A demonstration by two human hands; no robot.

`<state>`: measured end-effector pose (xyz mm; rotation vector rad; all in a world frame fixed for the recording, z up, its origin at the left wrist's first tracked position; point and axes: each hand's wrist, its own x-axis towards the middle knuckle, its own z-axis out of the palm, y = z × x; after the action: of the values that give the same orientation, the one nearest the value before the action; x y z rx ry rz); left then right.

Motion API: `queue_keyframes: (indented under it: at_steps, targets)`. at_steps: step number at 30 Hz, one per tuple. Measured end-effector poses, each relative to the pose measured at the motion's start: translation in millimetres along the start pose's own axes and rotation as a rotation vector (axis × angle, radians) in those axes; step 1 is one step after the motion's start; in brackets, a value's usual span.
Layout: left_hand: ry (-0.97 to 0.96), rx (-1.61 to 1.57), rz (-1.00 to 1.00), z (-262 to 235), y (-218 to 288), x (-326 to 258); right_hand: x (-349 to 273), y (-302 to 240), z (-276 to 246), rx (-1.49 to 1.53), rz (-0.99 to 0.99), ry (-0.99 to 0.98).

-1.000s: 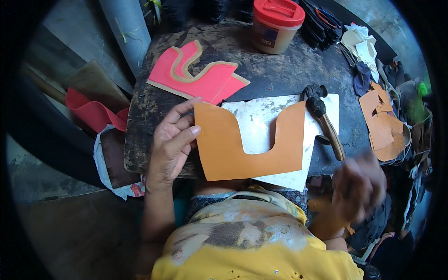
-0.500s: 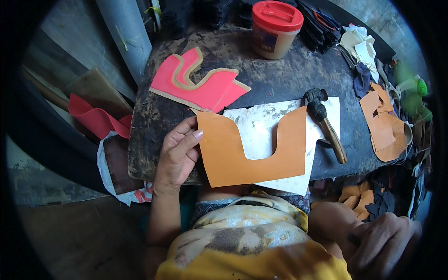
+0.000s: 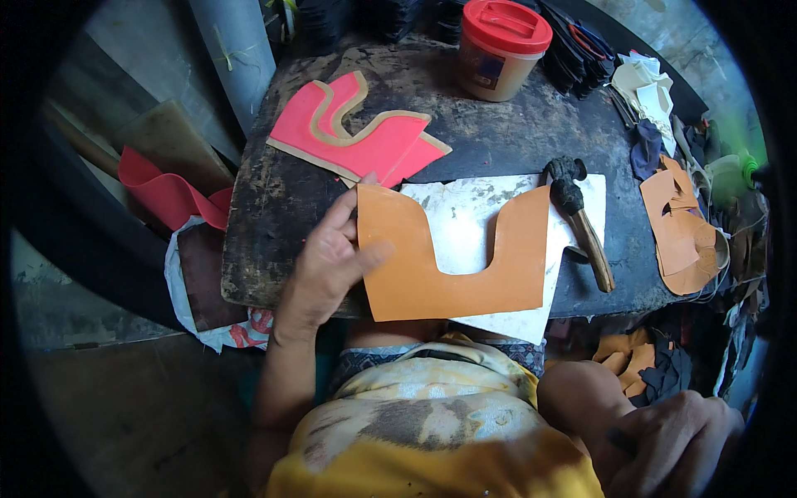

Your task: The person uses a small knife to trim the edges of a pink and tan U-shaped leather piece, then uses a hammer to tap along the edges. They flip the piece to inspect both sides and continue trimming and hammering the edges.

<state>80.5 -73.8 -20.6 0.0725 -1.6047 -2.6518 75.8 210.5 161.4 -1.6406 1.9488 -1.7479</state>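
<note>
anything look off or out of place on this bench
Nothing is spilled or broken. The white sheet under the orange U-shaped piece is blotched and hangs past the near edge of the dark worktop. The left hand presses the piece flat; the hammer lies partly on the sheet. The right hand is off the bench, low.

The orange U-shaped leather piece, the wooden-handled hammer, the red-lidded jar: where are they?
orange U-shaped leather piece (image 3: 448, 282): head view, its lower bar.
wooden-handled hammer (image 3: 591, 242): head view, mid handle.
red-lidded jar (image 3: 505, 25): head view, its lid.
</note>
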Motion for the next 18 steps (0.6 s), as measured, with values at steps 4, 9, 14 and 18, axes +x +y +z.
queue_keyframes:
  at_steps: [4,9,14,18]
  targets:
    - [0.090,0.190,0.123,11.6,-12.1,0.3,-4.0,-0.9,-0.9,-0.008,0.001,-0.019]
    - [0.153,0.241,0.175,12.6,-18.1,-3.4,-4.7,15.7,10.3,-0.161,0.196,-0.141]
    - [0.293,0.534,0.265,11.4,-17.8,-10.6,12.7,102.4,53.1,-0.197,0.467,0.248]
    - [0.389,0.558,0.344,10.6,-22.9,-10.8,7.0,144.3,81.9,-0.051,0.927,-0.021]
